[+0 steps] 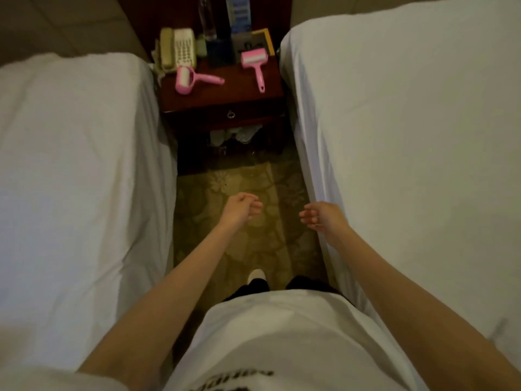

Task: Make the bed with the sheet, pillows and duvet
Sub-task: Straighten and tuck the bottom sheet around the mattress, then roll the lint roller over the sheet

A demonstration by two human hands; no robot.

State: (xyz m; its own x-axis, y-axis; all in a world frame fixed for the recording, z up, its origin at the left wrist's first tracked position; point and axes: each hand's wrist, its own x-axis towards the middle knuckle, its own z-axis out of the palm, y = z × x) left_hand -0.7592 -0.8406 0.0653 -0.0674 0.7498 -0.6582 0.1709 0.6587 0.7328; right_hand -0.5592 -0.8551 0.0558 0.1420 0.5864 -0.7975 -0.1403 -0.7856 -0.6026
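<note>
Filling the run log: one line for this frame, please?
stage: standing in aisle between two sheeted beds | left hand: empty, loosely curled | right hand: empty, beside right bed's sheet edge | nightstand: two pink lint rollers, phone

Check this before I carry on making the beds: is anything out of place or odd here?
Two pink lint rollers lie loose on the nightstand beside the phone, at different angles. Both beds show only sheets; no pillows or duvet are in view. Nothing looks spilled or damaged.
</note>
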